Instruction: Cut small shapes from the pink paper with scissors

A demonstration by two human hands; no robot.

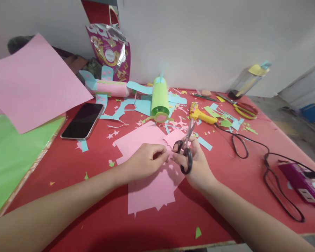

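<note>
My left hand is closed in a pinch on a tiny pink paper piece, which is too small to make out well. My right hand grips black-handled scissors, blades pointing up and away, and its fingertips meet the left hand's at the pinch. Both hands hover over a cut-up pink paper sheet lying on the red table.
A phone lies at left beside green and pink paper sheets. Behind stand a green paper-roll plane and a pink one, a snack bag, a yellow glue gun, red scissors, a bottle. A black cable runs to a purple power strip.
</note>
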